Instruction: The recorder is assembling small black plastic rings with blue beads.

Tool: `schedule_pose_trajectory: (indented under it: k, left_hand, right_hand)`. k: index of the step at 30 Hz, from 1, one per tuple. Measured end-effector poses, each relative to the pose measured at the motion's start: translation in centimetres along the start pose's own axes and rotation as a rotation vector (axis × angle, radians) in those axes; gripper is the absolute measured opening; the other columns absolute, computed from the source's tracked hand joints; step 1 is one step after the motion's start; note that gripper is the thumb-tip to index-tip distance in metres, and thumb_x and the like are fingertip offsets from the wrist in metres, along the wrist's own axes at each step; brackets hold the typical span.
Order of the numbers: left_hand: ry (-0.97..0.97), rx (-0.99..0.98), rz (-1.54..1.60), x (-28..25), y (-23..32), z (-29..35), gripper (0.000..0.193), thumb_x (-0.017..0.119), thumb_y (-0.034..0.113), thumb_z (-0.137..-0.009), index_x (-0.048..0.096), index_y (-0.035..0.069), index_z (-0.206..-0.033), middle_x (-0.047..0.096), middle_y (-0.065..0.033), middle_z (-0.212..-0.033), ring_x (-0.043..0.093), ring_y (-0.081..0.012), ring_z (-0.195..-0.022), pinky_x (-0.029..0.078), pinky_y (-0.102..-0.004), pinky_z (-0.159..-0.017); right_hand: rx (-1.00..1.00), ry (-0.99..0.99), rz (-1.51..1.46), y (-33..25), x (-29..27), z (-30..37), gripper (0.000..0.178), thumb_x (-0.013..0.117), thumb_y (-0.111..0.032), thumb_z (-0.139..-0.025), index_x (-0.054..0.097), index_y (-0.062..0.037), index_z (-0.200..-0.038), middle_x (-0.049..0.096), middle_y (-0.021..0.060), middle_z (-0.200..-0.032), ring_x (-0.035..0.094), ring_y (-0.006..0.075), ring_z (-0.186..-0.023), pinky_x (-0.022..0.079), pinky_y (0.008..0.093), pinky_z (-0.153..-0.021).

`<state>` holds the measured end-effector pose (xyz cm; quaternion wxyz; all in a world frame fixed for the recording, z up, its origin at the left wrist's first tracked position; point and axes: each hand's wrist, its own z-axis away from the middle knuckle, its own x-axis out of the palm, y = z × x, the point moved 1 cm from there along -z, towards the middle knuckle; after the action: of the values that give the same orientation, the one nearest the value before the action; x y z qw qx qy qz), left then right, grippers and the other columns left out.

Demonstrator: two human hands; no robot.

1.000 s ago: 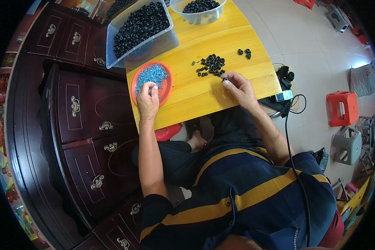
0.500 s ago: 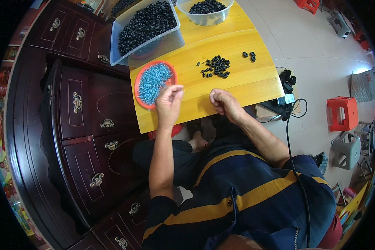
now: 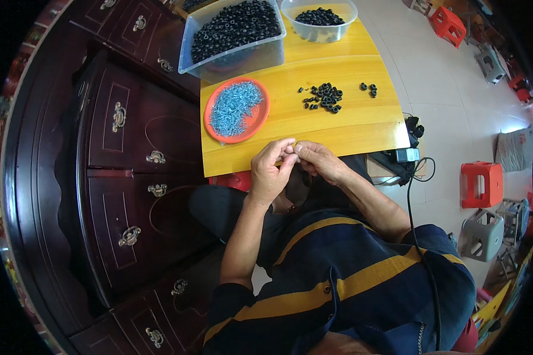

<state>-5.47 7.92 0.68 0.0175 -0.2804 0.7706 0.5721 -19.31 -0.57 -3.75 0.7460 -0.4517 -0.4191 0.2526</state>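
My left hand (image 3: 270, 168) and my right hand (image 3: 320, 161) meet at the fingertips, just off the near edge of the yellow table (image 3: 343, 136). Both are closed in a pinch, and whatever lies between the fingers is too small or hidden to name. Beyond my left hand, an orange-red plate (image 3: 256, 122) bears a heap of small bluish metallic pieces (image 3: 231, 109). Past my right hand, several small black rings (image 3: 324, 94) lie loose on the tabletop. A smaller group of black rings (image 3: 370, 89) rests farther right.
A clear plastic bin (image 3: 243, 56) full of black rings stands at the back left, beside a round clear tub (image 3: 323, 34) of more. Dark wooden drawers (image 3: 118, 154) line the left side. A black cable (image 3: 410, 207) hangs at the right, with red stools (image 3: 482, 184) beyond.
My left hand has come away from the plate and drawn toward my right hand; their fingertips now touch. The view has shifted slightly.
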Motion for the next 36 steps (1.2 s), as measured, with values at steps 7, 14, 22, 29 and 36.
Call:
schedule_pose_trajectory:
  k: [7,14,22,29,36]
  left_hand:
    - [0.003,-0.209,0.070,-1.7,-1.3,2.5,0.004,0.070,0.001,-0.088,0.067,-0.001,-0.090,0.066,-0.0053,-0.074,0.063,-0.0129,-0.067,0.050,-0.0262,-0.061]
    - [0.003,-0.236,0.204,-3.0,-3.1,4.8,0.024,0.060,0.019,-0.098,0.061,0.002,-0.082,0.056,-0.0020,-0.067,0.054,-0.0107,-0.058,0.043,-0.0256,-0.053]
    - [0.146,-0.474,0.782,-2.6,-4.8,6.8,0.032,0.050,0.027,-0.103,0.055,0.006,-0.080,0.053,-0.0014,-0.070,0.048,-0.0076,-0.056,0.042,-0.0232,-0.051]
    - [0.181,-0.414,0.615,-2.4,-5.1,7.6,0.017,0.058,0.016,-0.099,0.062,0.005,-0.087,0.061,0.0004,-0.077,0.051,-0.0042,-0.060,0.042,-0.0205,-0.056]
    - [0.216,-0.402,0.407,-2.2,-5.4,8.0,0.010,0.062,0.010,-0.096,0.063,0.004,-0.088,0.058,0.0034,-0.070,0.050,-0.0028,-0.059,0.040,-0.0205,-0.054]
  right_hand:
    - [-0.034,0.003,0.038,-0.2,1.5,-0.1,0.026,0.054,-0.034,-0.104,0.055,-0.0124,-0.089,0.041,-0.0064,-0.070,0.036,0.0044,-0.060,0.032,0.0204,-0.053]
    - [-0.096,-0.057,0.178,-0.3,3.5,-0.9,0.019,0.057,-0.025,-0.103,0.056,-0.0107,-0.091,0.045,-0.0059,-0.072,0.039,0.0042,-0.062,0.034,0.0206,-0.055]
    - [-0.249,-0.047,0.409,-0.9,4.5,-4.4,0.017,0.058,-0.020,-0.102,0.058,-0.0059,-0.094,0.053,-0.0058,-0.079,0.047,0.0040,-0.067,0.041,0.0230,-0.057]
    - [-0.573,0.309,1.082,-4.0,4.0,-11.1,0.018,0.073,-0.018,-0.087,0.063,-0.0038,-0.087,0.061,0.0108,-0.072,0.056,0.0191,-0.058,0.047,0.0314,-0.057]
    - [-0.663,0.371,1.306,-4.3,3.0,-12.7,0.018,0.072,-0.020,-0.085,0.069,-0.0058,-0.094,0.069,0.0148,-0.085,0.067,0.0301,-0.069,0.053,0.0398,-0.063]
